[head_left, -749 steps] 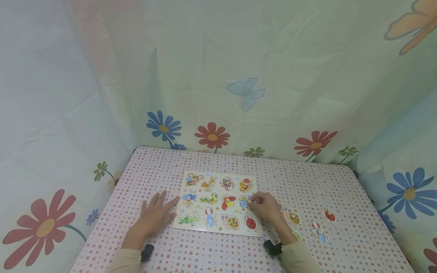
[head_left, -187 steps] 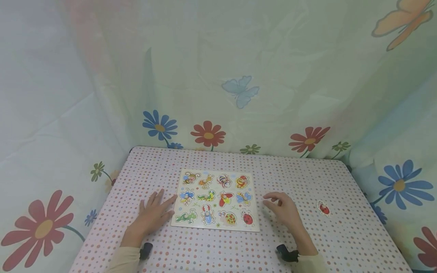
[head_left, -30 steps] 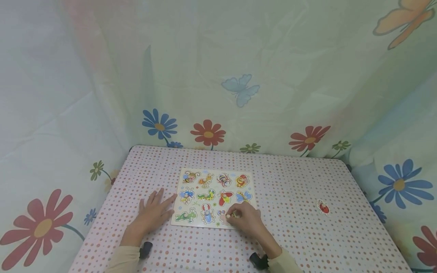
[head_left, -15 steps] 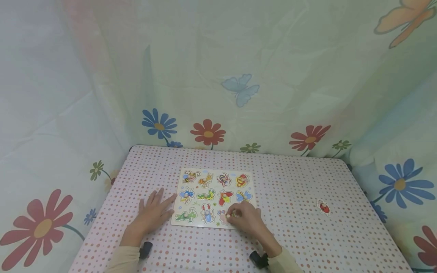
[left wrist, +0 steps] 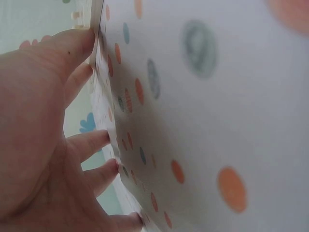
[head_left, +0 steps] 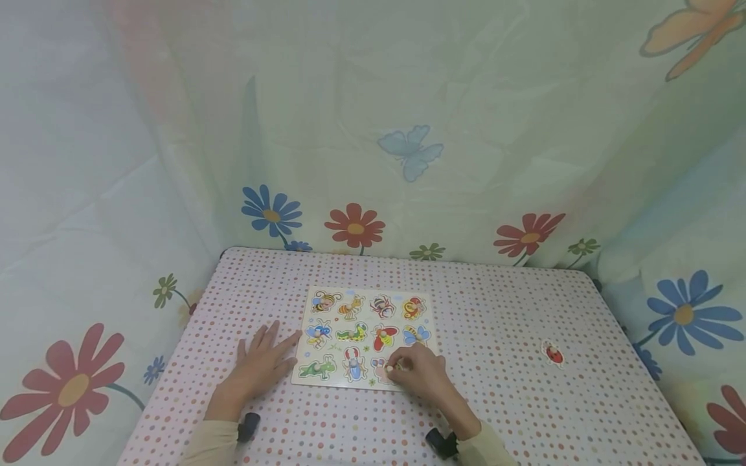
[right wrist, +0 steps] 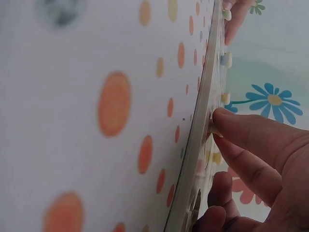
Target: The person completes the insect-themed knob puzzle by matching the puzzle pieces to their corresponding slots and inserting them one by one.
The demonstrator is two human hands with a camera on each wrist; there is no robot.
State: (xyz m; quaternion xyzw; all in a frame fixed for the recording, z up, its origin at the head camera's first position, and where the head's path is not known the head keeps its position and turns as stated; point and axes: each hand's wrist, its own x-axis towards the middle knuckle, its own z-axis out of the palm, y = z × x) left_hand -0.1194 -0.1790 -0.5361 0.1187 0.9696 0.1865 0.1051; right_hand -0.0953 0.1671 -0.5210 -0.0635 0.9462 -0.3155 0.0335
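Observation:
A wooden knob puzzle board (head_left: 336, 354) with bug pictures lies flat on the dotted table. My right hand (head_left: 422, 375) is over its bottom row, thumb and index finger pinching the knob of the snail puzzle piece (head_left: 379, 369). The hand covers most of the snail and the ladybug spot at the corner. In the right wrist view, the pinched knob (right wrist: 213, 127) sits low against the board's face. My left hand (head_left: 256, 369) rests with fingers spread on the table, thumb and index fingertip touching the board's left edge. A loose ladybug piece (head_left: 552, 354) lies to the right.
The dotted tablecloth (head_left: 495, 304) covers the table, whose back edge meets a flower-printed curtain (head_left: 466, 194). Other knobbed bug pieces, among them a stag beetle (head_left: 353, 366) and a grasshopper (head_left: 317, 367), sit in the board.
Since 25 seconds ago, the loose snail, stag beetle and green piece have left the table's right side. My right hand came leftward onto the snail piece and holds still over the last second.

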